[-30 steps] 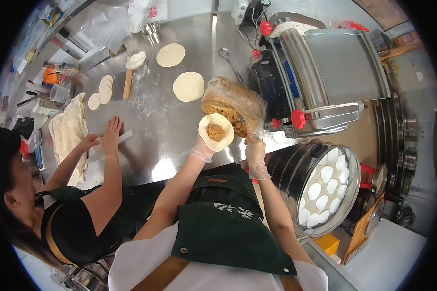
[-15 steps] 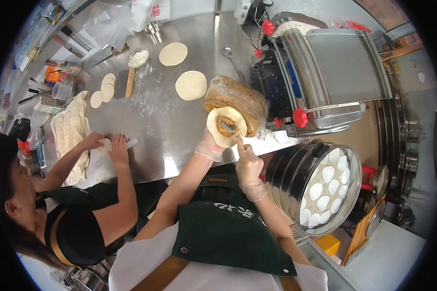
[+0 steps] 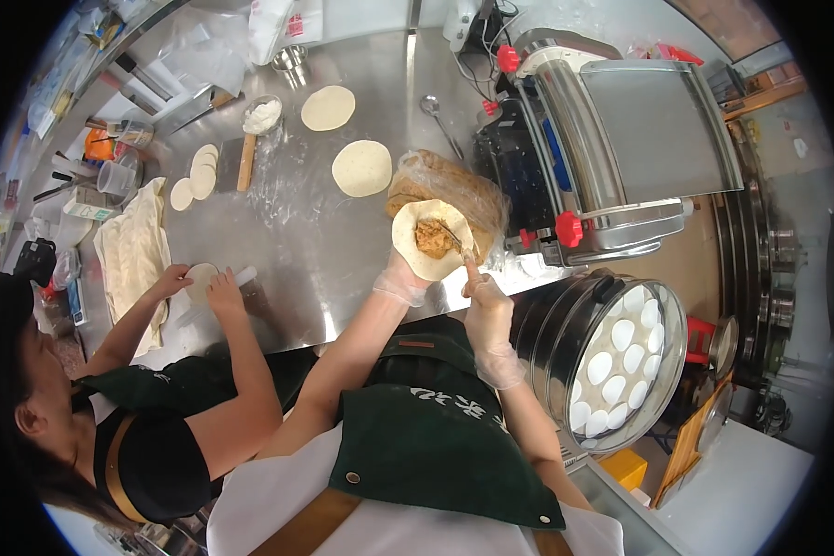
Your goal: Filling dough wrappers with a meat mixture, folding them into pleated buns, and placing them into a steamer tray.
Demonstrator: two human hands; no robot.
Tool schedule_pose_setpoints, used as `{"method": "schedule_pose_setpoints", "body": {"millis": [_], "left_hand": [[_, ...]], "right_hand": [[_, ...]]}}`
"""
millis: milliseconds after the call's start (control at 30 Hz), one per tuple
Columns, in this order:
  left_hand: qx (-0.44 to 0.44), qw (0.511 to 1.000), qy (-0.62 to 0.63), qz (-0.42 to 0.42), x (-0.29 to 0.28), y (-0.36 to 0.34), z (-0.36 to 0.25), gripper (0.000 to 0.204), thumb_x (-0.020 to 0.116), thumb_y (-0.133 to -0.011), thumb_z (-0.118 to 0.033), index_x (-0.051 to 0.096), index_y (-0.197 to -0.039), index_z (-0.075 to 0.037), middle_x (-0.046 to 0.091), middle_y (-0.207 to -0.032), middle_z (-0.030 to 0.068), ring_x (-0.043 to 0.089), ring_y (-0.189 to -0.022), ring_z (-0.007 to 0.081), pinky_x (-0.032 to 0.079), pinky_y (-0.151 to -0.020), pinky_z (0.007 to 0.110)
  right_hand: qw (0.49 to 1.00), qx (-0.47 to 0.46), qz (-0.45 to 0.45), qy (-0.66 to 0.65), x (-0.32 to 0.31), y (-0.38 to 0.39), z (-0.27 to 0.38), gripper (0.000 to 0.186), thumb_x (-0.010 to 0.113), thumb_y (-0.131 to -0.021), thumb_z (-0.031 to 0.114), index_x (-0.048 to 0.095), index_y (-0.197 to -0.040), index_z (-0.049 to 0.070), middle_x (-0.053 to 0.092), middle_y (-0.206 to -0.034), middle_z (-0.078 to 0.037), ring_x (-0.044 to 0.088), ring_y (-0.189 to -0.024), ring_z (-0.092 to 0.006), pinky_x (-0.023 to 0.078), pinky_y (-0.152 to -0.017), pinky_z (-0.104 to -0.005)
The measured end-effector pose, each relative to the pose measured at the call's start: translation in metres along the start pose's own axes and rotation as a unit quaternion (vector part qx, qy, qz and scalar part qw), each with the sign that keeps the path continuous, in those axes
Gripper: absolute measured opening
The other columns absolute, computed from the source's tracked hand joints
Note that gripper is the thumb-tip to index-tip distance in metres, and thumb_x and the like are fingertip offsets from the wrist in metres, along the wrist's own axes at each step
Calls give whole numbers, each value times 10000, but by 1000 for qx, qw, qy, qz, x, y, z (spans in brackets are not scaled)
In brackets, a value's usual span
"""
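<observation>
I see a big bag (image 3: 449, 176) of brown filling on the shiny table (image 3: 278, 222). Just in front of the bag, the person's left hand (image 3: 404, 278) holds up a dough circle (image 3: 409, 225) with brown filling (image 3: 431, 239) in its middle. The right hand (image 3: 487, 315) pinches a thin tool (image 3: 456, 243), its tip at that filling. Left of the bag lie two flat rounds (image 3: 361, 169). A metal machine (image 3: 663, 125) stands right of it. Far left of the bag, a helper's hands (image 3: 222, 288) hold a small pale round (image 3: 200, 281).

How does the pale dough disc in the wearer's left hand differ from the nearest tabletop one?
The held dough disc bears brown filling; the tabletop disc is bare. The held disc sits in the left hand; the tabletop disc lies on the steel table. Both are pale.
</observation>
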State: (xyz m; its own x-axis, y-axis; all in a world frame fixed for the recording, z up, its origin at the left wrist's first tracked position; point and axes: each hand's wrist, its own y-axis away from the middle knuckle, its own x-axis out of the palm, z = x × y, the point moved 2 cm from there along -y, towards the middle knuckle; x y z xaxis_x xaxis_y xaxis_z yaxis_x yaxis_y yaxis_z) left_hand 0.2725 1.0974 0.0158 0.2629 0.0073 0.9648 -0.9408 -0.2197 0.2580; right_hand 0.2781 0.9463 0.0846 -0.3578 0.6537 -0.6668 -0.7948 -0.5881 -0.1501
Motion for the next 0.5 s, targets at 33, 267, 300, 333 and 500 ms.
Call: {"method": "schedule_pose_setpoints", "body": {"millis": [33,267,300,333,500], "left_hand": [[16,999,-5,30,1,-2,1,321,488,-951,-326,600,-1089,-59,662,-1058,123,646,-948,286,545,-831,445],[2,997,35,72,2,-5,7,320,496,-953,-321,604,-1114,-67,660,-1083,113,642,-975,283,542,-847,446],[3,997,35,73,2,-5,7,320,496,-953,-321,604,-1114,-67,660,-1083,113,642,-975,283,542,-847,446],[15,998,37,49,3,-6,7,317,494,-952,-324,602,-1094,-62,662,-1045,115,644,-962,282,547,-834,438],[32,999,-6,15,-1,-6,-2,333,470,-962,-316,570,-1157,-65,641,-1095,110,643,-983,277,544,-884,425]], "right_hand": [[996,-19,-9,91,5,0,-2,491,534,-816,-106,611,-1272,58,530,-682,-50,541,-593,-146,478,-596,-249],[959,-71,-33,271,15,-3,-11,563,586,-708,-74,638,-1241,99,602,-723,-70,601,-566,-247,496,-535,-344],[969,-72,-35,233,12,-6,-14,557,579,-722,-80,632,-1248,95,593,-713,-70,599,-568,-232,495,-542,-333],[977,-71,-37,196,9,-8,-16,551,571,-737,-86,627,-1255,91,583,-703,-69,596,-571,-218,494,-548,-321],[997,-54,-41,40,-7,-18,2,547,551,-762,-111,618,-1268,88,553,-685,-73,579,-578,-189,488,-568,-291]]}}
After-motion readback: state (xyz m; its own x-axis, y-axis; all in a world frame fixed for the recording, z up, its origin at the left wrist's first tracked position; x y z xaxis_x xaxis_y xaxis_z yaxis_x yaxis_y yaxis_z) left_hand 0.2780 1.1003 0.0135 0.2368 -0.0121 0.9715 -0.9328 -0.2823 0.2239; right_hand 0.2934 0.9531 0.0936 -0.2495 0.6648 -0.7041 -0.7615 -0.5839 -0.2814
